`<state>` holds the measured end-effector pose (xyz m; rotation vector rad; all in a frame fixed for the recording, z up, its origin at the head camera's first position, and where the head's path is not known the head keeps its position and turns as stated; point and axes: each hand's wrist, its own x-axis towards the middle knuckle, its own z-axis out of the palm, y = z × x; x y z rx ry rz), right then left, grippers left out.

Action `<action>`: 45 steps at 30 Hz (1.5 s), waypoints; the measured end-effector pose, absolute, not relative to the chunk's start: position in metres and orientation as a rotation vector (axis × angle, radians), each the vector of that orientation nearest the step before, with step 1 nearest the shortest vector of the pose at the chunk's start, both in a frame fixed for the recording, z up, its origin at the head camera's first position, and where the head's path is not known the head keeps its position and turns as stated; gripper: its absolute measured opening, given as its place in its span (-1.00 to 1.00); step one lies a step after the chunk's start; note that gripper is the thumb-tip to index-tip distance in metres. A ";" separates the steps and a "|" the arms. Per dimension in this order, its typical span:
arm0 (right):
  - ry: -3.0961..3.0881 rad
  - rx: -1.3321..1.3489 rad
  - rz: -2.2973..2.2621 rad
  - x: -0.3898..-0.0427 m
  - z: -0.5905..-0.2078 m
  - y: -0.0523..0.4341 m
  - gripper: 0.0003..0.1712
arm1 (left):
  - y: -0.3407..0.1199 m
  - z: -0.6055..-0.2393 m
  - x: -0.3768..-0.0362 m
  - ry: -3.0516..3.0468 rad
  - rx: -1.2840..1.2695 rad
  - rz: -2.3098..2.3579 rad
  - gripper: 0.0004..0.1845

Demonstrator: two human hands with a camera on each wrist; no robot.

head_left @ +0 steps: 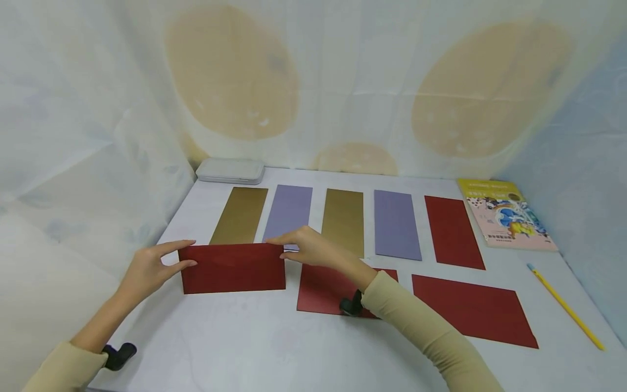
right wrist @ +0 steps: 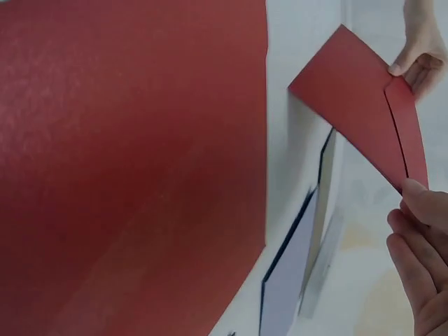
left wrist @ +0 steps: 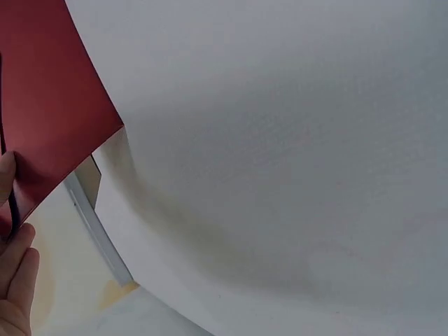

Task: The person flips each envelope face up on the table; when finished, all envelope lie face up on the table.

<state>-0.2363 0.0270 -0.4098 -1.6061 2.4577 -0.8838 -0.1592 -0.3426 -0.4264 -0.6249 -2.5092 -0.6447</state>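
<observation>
A red envelope (head_left: 234,269) is held up on its long side between both hands, above the near left part of the table. My left hand (head_left: 147,272) pinches its upper left corner between thumb and fingers. At the upper right corner, my right hand (head_left: 313,247) pinches it the same way. A folded flap (right wrist: 406,126) runs along the held edge in the right wrist view. Below my right forearm lies another red envelope (head_left: 318,288), partly covered by the arm. In the left wrist view only part of the held envelope (left wrist: 56,91) shows.
Gold envelopes (head_left: 240,215) and lilac envelopes (head_left: 397,223) alternate in a back row, ending in a red one (head_left: 454,231). Another red envelope (head_left: 475,307) lies front right. A yellow pencil (head_left: 565,306), a picture book (head_left: 506,215) and a grey case (head_left: 231,170) line the edges.
</observation>
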 end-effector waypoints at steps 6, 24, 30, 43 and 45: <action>2.474 -1.554 -0.811 -0.236 -0.415 0.027 -0.49 | -0.343 -0.430 -0.162 -2.586 -0.653 -0.621 -0.47; 2.503 -1.423 -0.663 -0.232 -0.434 0.025 -0.51 | -0.341 -0.447 -0.170 -2.897 -0.632 -0.695 -0.54; 2.508 -1.405 -0.643 -0.234 -0.439 0.024 -0.52 | -0.342 -0.453 -0.172 -2.927 -0.618 -0.705 -0.53; 2.515 -1.427 -0.658 -0.233 -0.441 0.025 -0.54 | -0.342 -0.458 -0.176 -2.913 -0.614 -0.747 -0.54; 2.514 -1.426 -0.658 -0.233 -0.441 0.025 -0.53 | -0.341 -0.458 -0.175 -2.916 -0.601 -0.742 -0.54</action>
